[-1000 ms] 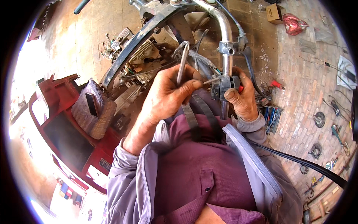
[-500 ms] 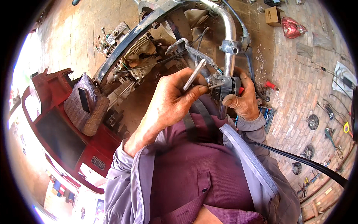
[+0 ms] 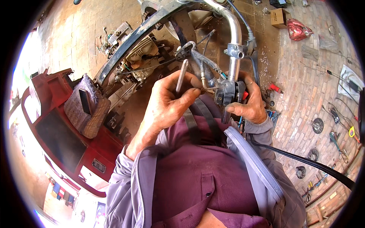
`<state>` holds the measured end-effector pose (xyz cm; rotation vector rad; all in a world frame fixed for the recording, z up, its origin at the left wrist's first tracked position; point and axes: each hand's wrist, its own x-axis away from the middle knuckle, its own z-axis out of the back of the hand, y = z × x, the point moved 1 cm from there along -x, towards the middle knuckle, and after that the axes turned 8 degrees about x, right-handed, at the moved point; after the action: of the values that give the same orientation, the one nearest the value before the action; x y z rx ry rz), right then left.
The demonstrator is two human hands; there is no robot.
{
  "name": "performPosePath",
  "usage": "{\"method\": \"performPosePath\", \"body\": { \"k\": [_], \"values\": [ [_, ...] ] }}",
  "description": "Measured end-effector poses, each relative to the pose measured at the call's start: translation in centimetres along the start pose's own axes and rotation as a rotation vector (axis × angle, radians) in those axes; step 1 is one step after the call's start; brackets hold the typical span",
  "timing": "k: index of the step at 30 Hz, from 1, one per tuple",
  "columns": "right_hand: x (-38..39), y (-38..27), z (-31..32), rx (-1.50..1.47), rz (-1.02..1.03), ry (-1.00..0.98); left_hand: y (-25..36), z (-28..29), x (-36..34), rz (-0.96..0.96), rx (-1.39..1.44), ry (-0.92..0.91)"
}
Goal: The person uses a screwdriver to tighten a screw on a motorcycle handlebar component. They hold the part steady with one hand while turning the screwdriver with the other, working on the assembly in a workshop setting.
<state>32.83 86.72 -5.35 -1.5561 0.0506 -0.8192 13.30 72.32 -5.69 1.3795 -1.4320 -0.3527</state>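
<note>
My left hand (image 3: 169, 100) is closed on a slender metal tool (image 3: 182, 76), its pale flat end sticking up above the fingers. A thin rod (image 3: 210, 89) runs between that hand's fingertips and a black handlebar switch housing (image 3: 229, 92); whether it belongs to the tool I cannot tell. The fingers of my right hand (image 3: 251, 102) wrap around the housing from the right, with the thumb across its near side. A red part shows between the housing and this palm. The housing sits around the lower end of a silver handlebar (image 3: 235, 34).
Beyond my hands stand a dark frame bar (image 3: 133, 43) and a dirty engine (image 3: 142, 53). A red body panel (image 3: 64, 133) at left carries a fluffy cushion and a phone (image 3: 84, 102). On the brick floor at right lie a cardboard box (image 3: 279, 18), a red bag (image 3: 299, 29) and several tools.
My left hand has shifted a little left, away from the housing, and its tool stands more upright. The right hand keeps its hold on the housing, its thumb slightly lower.
</note>
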Motion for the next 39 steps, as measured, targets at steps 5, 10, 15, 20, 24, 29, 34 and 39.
{"method": "performPosePath", "body": {
  "k": [5,10,15,20,24,29,34,39],
  "values": [
    [-0.1,1.3,-0.7,-0.275,-0.019,-0.021,0.1,0.2,0.7,0.05,0.121,0.057],
    [-0.5,1.9,-1.2,-0.544,-0.016,-0.064,-1.3,2.1,1.0,0.041,0.29,-0.027],
    [-0.9,3.1,-1.0,-0.649,0.022,-0.14,-1.8,2.0,0.8,0.098,0.321,0.011],
    [-0.8,4.4,-0.5,-0.673,0.06,-0.189,-2.1,2.0,0.8,0.133,0.38,-0.013],
    [-1.0,4.8,-0.9,-0.765,0.08,-0.212,-2.3,1.8,0.9,0.128,0.317,0.029],
    [0.1,4.2,-0.3,-0.702,-0.098,-0.067,-1.9,4.0,1.7,0.015,0.188,0.16],
    [-1.1,5.3,0.9,-0.437,0.13,-0.22,-4.8,10.7,3.8,-0.119,0.09,0.578],
    [-0.8,4.7,1.6,-0.462,-0.041,-0.24,-9.7,18.6,8.5,-0.127,0.059,0.942]
  ]
}}
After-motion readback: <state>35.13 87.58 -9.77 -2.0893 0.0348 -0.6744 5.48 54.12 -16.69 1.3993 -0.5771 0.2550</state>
